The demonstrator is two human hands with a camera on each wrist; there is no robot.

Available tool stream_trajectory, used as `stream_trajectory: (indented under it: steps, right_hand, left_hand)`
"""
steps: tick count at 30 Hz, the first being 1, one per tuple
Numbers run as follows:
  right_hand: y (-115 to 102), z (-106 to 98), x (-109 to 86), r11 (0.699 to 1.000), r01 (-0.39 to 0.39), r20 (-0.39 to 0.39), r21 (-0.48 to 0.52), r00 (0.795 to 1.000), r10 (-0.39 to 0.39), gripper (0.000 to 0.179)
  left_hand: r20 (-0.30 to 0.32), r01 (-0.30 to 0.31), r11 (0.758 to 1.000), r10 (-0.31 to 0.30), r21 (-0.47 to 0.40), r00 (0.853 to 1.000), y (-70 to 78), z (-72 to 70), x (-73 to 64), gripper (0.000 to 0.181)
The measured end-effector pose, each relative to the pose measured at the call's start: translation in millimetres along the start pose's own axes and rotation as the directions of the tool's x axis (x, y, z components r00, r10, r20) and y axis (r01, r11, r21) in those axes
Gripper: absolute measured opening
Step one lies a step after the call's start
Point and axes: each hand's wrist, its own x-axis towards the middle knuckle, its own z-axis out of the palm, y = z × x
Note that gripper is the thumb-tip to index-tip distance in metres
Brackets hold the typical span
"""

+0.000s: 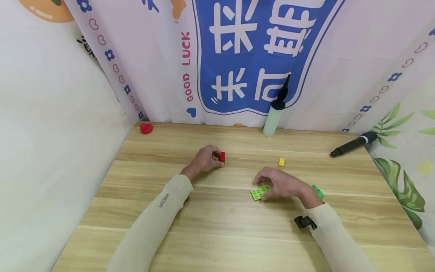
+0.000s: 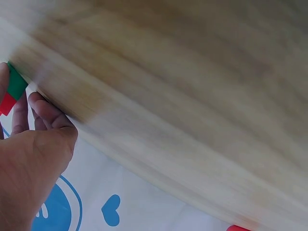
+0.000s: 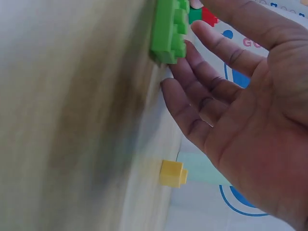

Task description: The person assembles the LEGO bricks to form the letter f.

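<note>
My left hand (image 1: pixel 205 158) pinches a small stack of toy bricks, a red brick (image 1: pixel 222 156) joined to a green brick (image 2: pixel 17 83), just over the table's middle. The red brick sits on the green one's studded side. My right hand (image 1: pixel 284 183) hovers over a lime green brick (image 1: pixel 257 194) with two rows of studs. Its fingers are spread and loosely bent, and the thumb lies over the brick's near right end; whether it touches cannot be told. In the right wrist view the lime green brick (image 3: pixel 166 33) stands beside the fingertips.
A small yellow brick (image 1: pixel 281 162) lies behind the right hand. Partly hidden by the right wrist is a green brick (image 1: pixel 318 191). Farther back are a mint hand pump (image 1: pixel 273 121), a black cylindrical tool (image 1: pixel 353 144) and a red lumpy object (image 1: pixel 146 128). Printed cloth hangs behind the table.
</note>
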Motion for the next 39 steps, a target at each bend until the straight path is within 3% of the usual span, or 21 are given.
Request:
stream_trajectory:
  steps: [14,22,26,31,39]
  right_hand:
    - [3.3,11.9,1.0,0.997,-0.014,-0.024,-0.073,1.000,0.013,0.035]
    - [2.6,13.9,2.1,0.995,-0.004,-0.068,-0.099,0.998,-0.003,0.031]
    - [-0.9,8.0,4.9,0.993,-0.038,-0.117,-0.116,0.993,0.024,0.030]
    - [-10.0,-5.3,16.3,0.990,-0.058,-0.225,-0.126,0.974,0.029,0.031]
    - [-29.6,-15.7,39.1,0.993,-0.054,-0.389,-0.101,0.921,0.010,0.035]
  left_hand:
    - [-0.002,0.014,1.000,-0.014,-0.010,1.000,-2.2,1.3,-1.1,0.034]
    - [0.002,0.023,1.000,-0.023,-0.017,1.000,-4.5,2.6,-1.6,0.034]
    - [0.004,0.020,1.000,-0.020,-0.015,1.000,-5.4,2.9,-2.0,0.034]
    - [0.005,0.018,1.000,-0.018,-0.014,1.000,-4.9,2.8,-1.1,0.034]
    - [0.013,-0.001,1.000,0.001,-0.003,1.000,-2.3,0.0,0.0,0.037]
